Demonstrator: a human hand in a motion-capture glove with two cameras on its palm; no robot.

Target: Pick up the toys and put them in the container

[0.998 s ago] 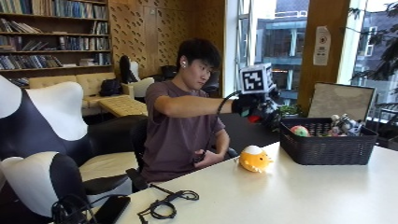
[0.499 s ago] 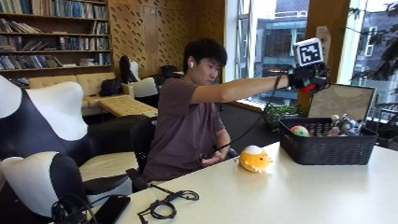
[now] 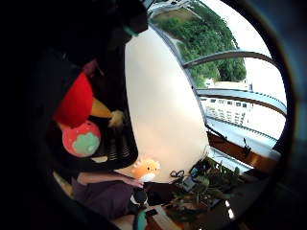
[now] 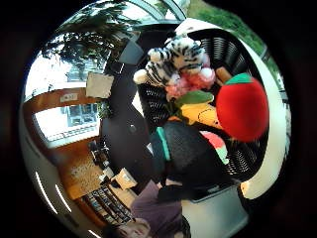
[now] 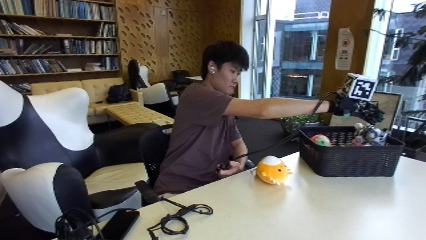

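Sitting at the white table [image 5: 319, 210], with the arm held out straight. Holding the right hand [image 5: 354, 106] in its black glove up over the black basket [image 5: 346, 162], not touching the basket.

Looking out from the palm: seeing a big soft toy [image 4: 241, 106] very close, red and round with a yellow beak and a black part. Hanging right above the open basket. Cannot tell if the hand is gripping this toy or how far open the hand is, because too much is hidden in the dark.

Down inside the basket: a striped tiger toy [image 4: 176, 54], white and black, lying on something pink. Also in there, a red strawberry toy [image 3: 81, 139] with a green top. From the side, only seeing the tops of these poking over the basket wall.

Still out on the table: one orange toy [image 5: 273, 171], round and soft, sitting just beside the basket on the side near the person, not touching it.

At the near end of the table, well apart from the toys, some black cables [image 5: 178, 220] lying in a loose curl
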